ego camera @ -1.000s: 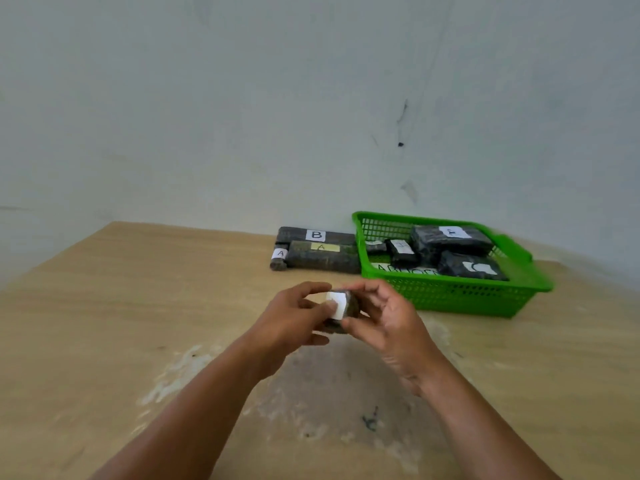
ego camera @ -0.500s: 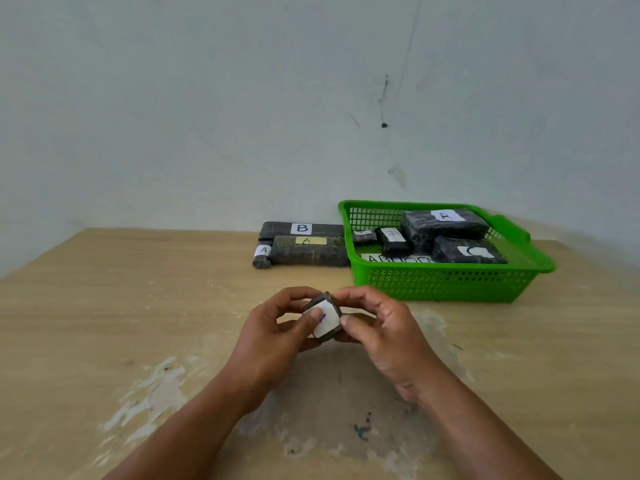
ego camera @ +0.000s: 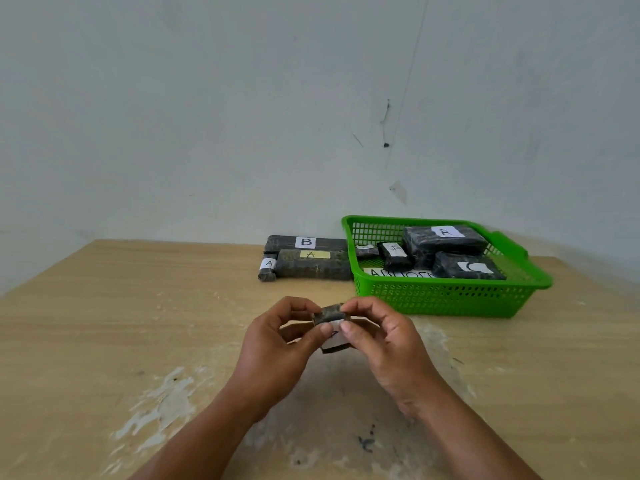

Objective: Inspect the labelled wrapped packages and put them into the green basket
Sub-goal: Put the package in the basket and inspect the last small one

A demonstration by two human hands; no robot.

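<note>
The left hand [ego camera: 277, 344] and right hand [ego camera: 391, 348] are together above the table [ego camera: 138, 306], each pinching a small wrapped package [ego camera: 329, 311] between thumb and fingertips. The package's white label [ego camera: 334, 339] faces the person. Both thumbs cover most of it, so its marking cannot be read. Beyond the hands and to the right, well apart from them, the green basket [ego camera: 450, 299] stands on the table near the wall [ego camera: 242, 116]. It holds a large package [ego camera: 443, 239] with a white label, a second package [ego camera: 467, 268] in front of it, two smaller ones [ego camera: 394, 256] to the left, and a lettered paper strip [ego camera: 398, 273] partly hidden by the front wall. Just beside the basket's left wall lie three packages: a long one marked B [ego camera: 304, 243] at the back, a yellow-labelled one [ego camera: 313, 266] before it, and a small roll marked A [ego camera: 267, 270] at its left end. The basket rim cuts off their right ends. Both forearms run out of the bottom edge of the view.
</note>
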